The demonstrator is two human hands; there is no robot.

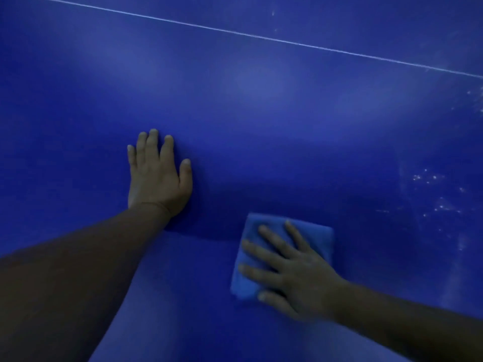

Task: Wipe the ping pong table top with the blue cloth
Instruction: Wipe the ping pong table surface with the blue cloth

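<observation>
On the left of the table top [261,82], the left hand [156,173] lay flat with its fingers straight and spread, palm down on the blue surface, holding nothing; it appeared to serve as a brace. Right of it and nearer the person, the blue cloth [311,237] sat folded into a rough square, flat on the table. The right hand [292,270] pressed down on the cloth with straight, splayed fingers, not curled round it. The two hands were well apart. Farther right, pale specks [431,189] and faint smears marked the surface, and a thin white line [261,36] ran across the far part of the table.

Judgement: the wiping stroke was under way near the front of the table. To do it well, the palm should keep even pressure so the whole pad stays in contact, strokes should overlap, and the cloth should be carried rightward to the speckled patch, which looked uncleaned. The fold may slip under flat fingers if pushed quickly.

Count: two hands, one cloth, one table, one white line; the specks were too many and too small to count.
</observation>
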